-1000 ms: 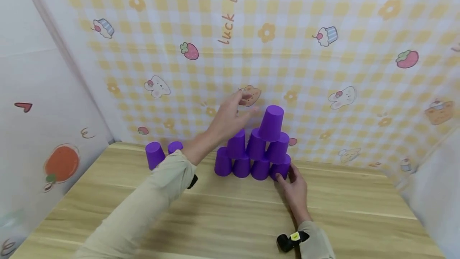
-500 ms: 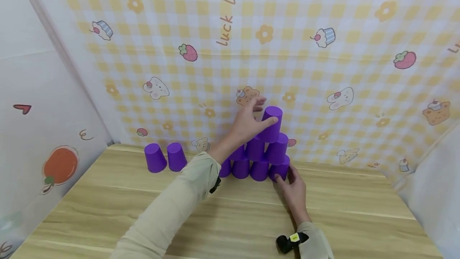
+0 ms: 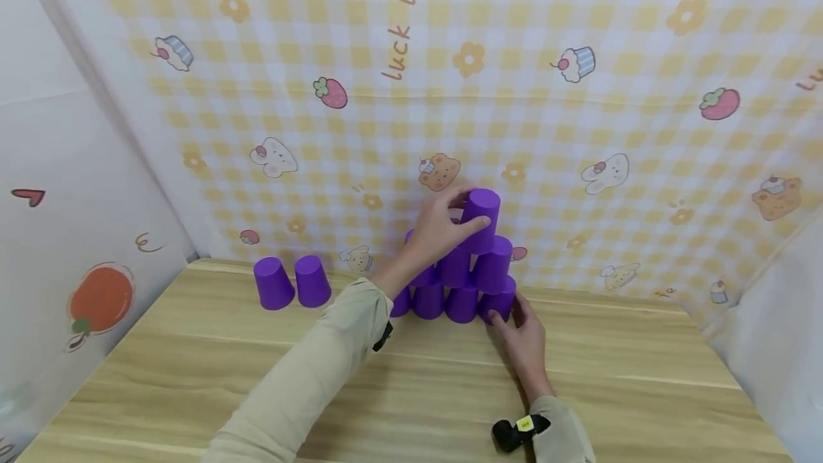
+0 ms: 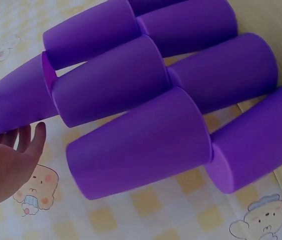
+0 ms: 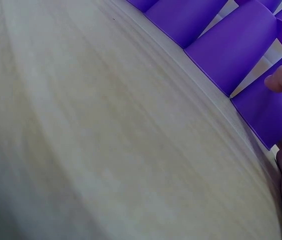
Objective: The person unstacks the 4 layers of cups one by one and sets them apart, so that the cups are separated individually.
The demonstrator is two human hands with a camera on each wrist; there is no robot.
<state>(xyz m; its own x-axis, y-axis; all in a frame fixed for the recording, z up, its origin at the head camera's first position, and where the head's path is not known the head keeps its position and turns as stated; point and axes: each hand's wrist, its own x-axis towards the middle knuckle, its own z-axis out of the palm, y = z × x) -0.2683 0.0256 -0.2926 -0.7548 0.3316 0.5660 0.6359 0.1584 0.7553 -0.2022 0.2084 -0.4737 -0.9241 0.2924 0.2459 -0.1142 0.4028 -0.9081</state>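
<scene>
Purple inverted cups form a stack [image 3: 461, 304] near the bench's [image 3: 611, 377] back edge: four in the bottom row, three in the middle row, and one top cup [image 3: 486, 211] above the middle row's right-hand pair. Two loose cups [image 3: 312, 283] stand side by side near the back left corner.

Refer to the left wrist view for the leftmost middle-row cup [image 4: 141, 145]: its side is exposed there, whereas your left forearm [image 3: 321, 370] hides most of it in the head view. The right wrist view shows your thumb against the front of the bottom right cup [image 5: 268, 105], with fingers beyond its base edge.

Half a second ago, your left hand [image 3: 440, 227] had its fingers raised beside the top cup; they have since closed in behind it. One second ago, your forearm partly covered one loose cup; both now show whole.

Your left forearm reaches diagonally over the bench; that hand holds the top cup, thumb in front, fingers behind. Your right hand [image 3: 526, 341] grips the bottom right cup, thumb in front, fingers around its right side.
</scene>
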